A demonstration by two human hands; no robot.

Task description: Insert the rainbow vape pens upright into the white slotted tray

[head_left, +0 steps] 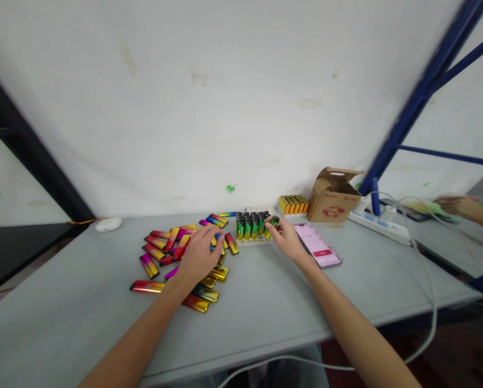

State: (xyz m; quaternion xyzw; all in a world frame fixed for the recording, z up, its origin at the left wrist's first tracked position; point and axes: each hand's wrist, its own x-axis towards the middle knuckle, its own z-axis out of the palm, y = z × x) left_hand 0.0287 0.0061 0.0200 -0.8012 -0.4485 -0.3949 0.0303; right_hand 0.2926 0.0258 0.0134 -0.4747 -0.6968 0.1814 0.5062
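Observation:
My left hand [198, 250] is over a loose pile of shiny lighters [154, 253] in red, yellow, purple and gold. Its fingers are curled, and a blue-and-yellow lighter [214, 241] shows between thumb and fingers. To the right, a pale tray [254, 243] holds rows of upright green-to-yellow lighters [247, 227] with dark tops. My right hand [285, 240] pinches a green-and-yellow lighter [268, 230] at the tray's right end. Its fingers partly hide that lighter's lower end, and I cannot tell whether it touches the tray.
Behind on the right stand a block of upright yellow lighters [293, 205] and an open cardboard box [333, 196]. A phone [319, 247] lies beside my right forearm. Further right are a power strip [380, 223], white cables and another person's hand [459, 206]. A white case [109, 224] sits far left.

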